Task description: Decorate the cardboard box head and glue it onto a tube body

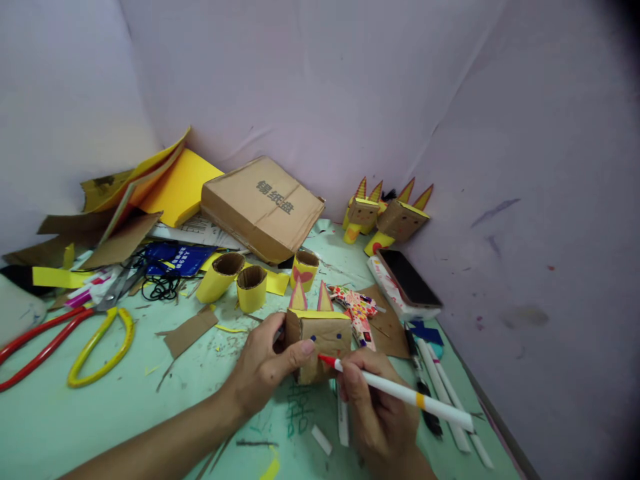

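My left hand [263, 360] grips a small cardboard animal head [325, 328] by its left side, thumb across the front. The head has two pointed pink-and-yellow ears, a yellow strip along its top edge and two dark blue dots for eyes. Pinched in my right hand [380, 410] is a white marker pen [420, 398] with a red tip. That tip meets or nearly meets the front of the head, beside my left thumb; I cannot tell whether it touches. Behind the head lies a floral-patterned glue gun [357, 308].
Yellow-wrapped cardboard tubes [251, 289] stand behind my left hand. Red-handled scissors [60, 333] and a yellow-handled pair [103, 347] lie left. A cardboard box [265, 207] leans behind. Finished cardboard figures [400, 217] stand at back right. A phone [409, 279] and several pens [445, 393] are right.
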`<state>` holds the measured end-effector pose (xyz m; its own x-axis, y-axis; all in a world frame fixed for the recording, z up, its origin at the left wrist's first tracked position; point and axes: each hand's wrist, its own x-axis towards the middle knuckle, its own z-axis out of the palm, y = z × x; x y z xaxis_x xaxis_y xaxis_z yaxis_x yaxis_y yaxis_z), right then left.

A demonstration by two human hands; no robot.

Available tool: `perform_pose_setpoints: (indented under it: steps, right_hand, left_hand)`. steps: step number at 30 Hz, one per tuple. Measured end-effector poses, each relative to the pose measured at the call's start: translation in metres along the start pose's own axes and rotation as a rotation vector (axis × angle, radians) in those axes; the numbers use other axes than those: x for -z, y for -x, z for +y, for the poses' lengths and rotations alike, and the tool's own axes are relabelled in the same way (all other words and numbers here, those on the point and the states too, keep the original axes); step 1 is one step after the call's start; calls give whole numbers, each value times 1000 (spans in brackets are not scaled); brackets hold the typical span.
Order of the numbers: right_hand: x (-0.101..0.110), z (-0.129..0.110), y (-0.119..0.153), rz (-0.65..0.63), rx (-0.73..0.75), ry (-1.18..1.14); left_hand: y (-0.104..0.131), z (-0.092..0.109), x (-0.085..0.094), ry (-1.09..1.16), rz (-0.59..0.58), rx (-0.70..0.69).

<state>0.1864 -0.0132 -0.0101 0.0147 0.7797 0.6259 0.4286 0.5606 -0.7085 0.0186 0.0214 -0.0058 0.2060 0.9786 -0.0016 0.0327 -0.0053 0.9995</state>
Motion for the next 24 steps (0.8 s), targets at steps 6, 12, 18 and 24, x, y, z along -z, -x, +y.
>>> perform_pose_setpoints:
  steps: [6, 12, 18, 24]
  right_hand:
    - [0, 1, 0, 14, 16, 8]
    - [4, 1, -3, -26, 106, 19]
    - [0, -1, 0, 10, 23, 8]
    - [0, 1, 2, 11, -9, -31]
  left_hand:
    - [0, 0, 1, 6, -9, 4]
    - [0, 1, 1, 18, -8, -3]
    - [0, 3, 0, 27, -13, 1]
    - [1, 4, -1, 36, -14, 11]
